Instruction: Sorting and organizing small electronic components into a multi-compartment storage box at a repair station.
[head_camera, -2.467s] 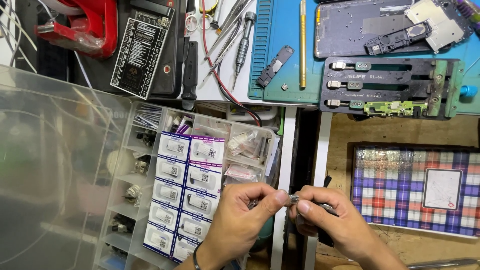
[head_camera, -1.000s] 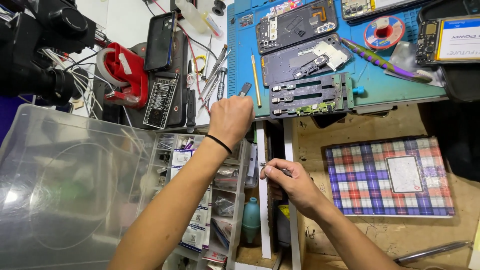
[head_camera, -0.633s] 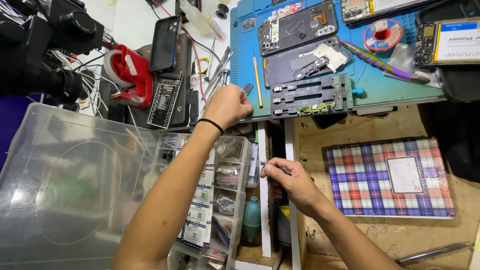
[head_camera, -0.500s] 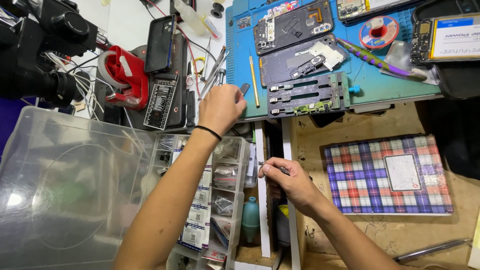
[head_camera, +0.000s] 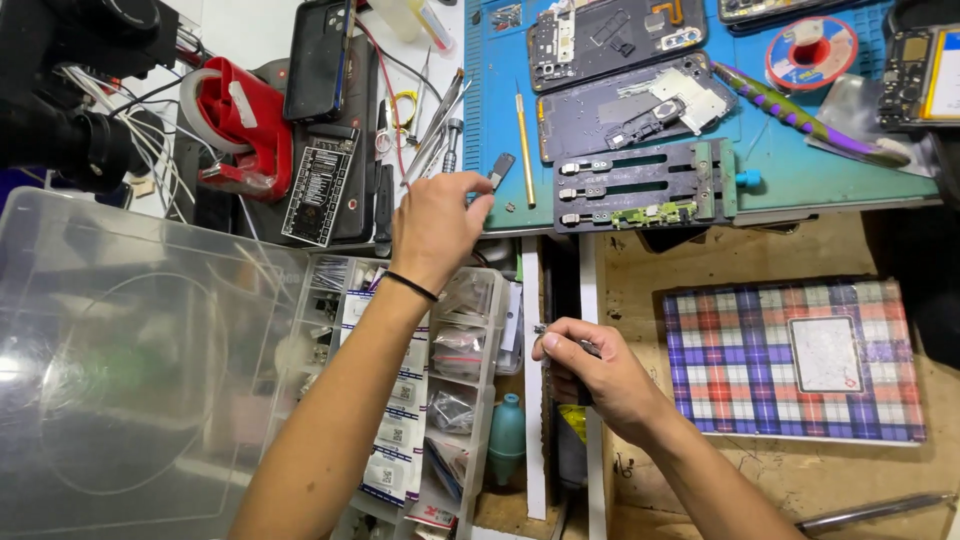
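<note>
Reaching toward the far side of the bench, the left hand (head_camera: 435, 225) has its thumb and fingertips pinched around a small dark rectangular piece (head_camera: 500, 170), right at the left edge of the blue work mat (head_camera: 800, 165); the piece looks lifted or just touching the mat, I cannot tell which. Nearer, the right hand (head_camera: 590, 365) is closed around a small metal part (head_camera: 545, 328) whose tip pokes out past the thumb, held above the gap between two bench sections.

On the mat, to the right of the left hand, sits a grey board holder (head_camera: 645, 185) with a thin green circuit strip clamped in it, and beyond it an opened phone (head_camera: 615, 30) with its insides showing. A yellow-handled tool (head_camera: 525, 135) lies just beside the dark piece. Below the left forearm is an open compartment box (head_camera: 430, 390) of bagged small parts, its clear lid (head_camera: 120, 360) swung out to the left.

As I judge it, the repair is midway: the phone lies open, a part is in each hand, and nothing looks reassembled yet.
</note>
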